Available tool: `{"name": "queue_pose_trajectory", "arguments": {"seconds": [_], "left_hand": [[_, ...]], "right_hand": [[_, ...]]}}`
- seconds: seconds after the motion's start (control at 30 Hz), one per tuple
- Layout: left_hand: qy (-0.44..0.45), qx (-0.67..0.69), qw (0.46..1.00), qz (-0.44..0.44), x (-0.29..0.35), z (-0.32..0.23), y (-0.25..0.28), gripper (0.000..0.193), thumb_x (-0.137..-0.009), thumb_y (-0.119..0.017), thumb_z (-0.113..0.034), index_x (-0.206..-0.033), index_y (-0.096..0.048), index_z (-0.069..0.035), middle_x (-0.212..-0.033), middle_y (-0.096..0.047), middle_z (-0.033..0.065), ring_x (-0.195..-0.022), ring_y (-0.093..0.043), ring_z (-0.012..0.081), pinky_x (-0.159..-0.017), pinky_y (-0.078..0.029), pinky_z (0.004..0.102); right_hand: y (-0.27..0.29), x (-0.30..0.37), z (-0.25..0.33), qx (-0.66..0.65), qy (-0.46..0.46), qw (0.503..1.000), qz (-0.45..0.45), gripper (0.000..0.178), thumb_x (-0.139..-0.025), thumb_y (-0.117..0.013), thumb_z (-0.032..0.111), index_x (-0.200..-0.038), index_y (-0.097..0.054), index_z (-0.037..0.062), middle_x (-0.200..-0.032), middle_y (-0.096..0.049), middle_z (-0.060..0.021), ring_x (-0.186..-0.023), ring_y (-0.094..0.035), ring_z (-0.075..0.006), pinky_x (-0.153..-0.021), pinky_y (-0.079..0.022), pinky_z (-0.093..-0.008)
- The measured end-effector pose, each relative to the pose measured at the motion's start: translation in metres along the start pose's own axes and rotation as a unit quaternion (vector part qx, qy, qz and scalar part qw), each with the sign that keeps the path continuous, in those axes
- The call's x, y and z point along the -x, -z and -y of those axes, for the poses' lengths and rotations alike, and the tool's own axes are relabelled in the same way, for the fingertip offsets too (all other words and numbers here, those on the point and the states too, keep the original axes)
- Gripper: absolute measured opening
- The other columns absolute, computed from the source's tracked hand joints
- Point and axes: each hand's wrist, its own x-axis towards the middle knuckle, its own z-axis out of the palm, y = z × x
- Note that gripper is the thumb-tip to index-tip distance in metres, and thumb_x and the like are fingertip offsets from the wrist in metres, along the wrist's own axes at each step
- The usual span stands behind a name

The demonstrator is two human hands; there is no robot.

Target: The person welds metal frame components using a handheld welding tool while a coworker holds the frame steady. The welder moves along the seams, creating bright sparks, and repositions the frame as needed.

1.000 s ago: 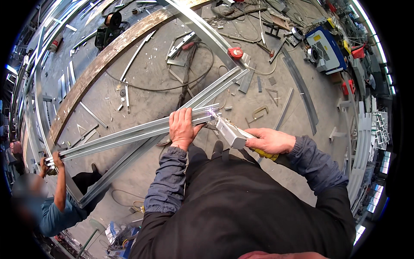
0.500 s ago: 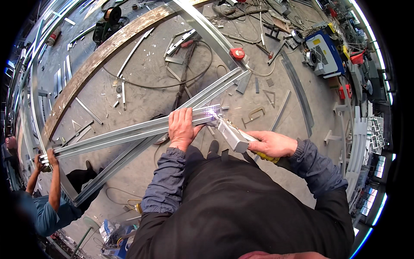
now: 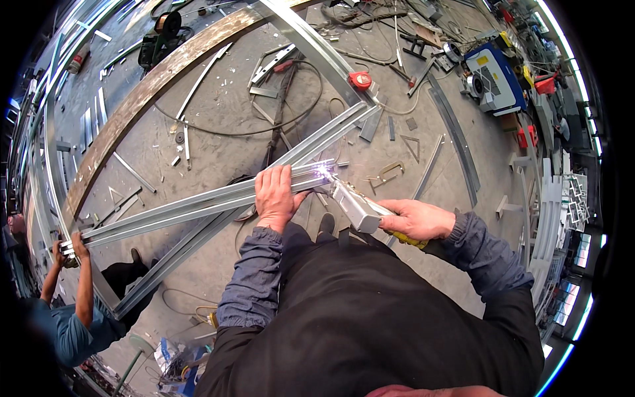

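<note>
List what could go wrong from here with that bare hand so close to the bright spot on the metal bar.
1. The left hand grips the long metal bar bare, right beside the bright spot at the tool tip; a burn looks possible.
2. A co-worker's hands hold the bar's far end; if that end shifts, the tip in the right hand may wander.
3. Cables and offcuts lie on the floor nearby, a likely tripping risk.

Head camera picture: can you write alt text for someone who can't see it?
A person's left hand steadies a long metal rail while the right hand holds a welding torch, sparking bright at the rail's end. Another person holds the far end.
</note>
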Motion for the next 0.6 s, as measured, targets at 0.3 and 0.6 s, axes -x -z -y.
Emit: {"name": "queue_pose_trajectory", "arguments": {"seconds": [0.3, 0.6], "left_hand": [[0.001, 0.003, 1.0, -0.004, -0.001, -0.001, 0.0, 0.081, -0.069, -0.096, -0.047, -0.132, -0.066, -0.006, -0.128, -0.07, 0.0095, -0.121, -0.064, 0.0314, -0.115, -0.044, 0.0482], [0.005, -0.008, 1.0, 0.016, -0.001, -0.001, 0.001, 0.08, -0.069, -0.096, -0.044, -0.133, -0.065, -0.007, -0.129, -0.069, 0.0094, -0.122, -0.063, 0.0309, -0.115, -0.044, 0.0475]], "right_hand": [[0.003, 0.001, -0.001, 0.021, -0.003, 1.0, 0.0, 0.067, -0.114, -0.064, 0.046, -0.167, -0.049, 0.0091, -0.127, -0.074, -0.007, -0.114, -0.066, -0.0148, -0.103, -0.052, -0.0312], [0.006, 0.0, -0.005, 0.012, 0.014, 1.0, 0.004, 0.069, -0.114, -0.065, 0.044, -0.17, -0.045, 0.0107, -0.128, -0.074, -0.0055, -0.114, -0.064, -0.0123, -0.105, -0.051, -0.0303]]}}
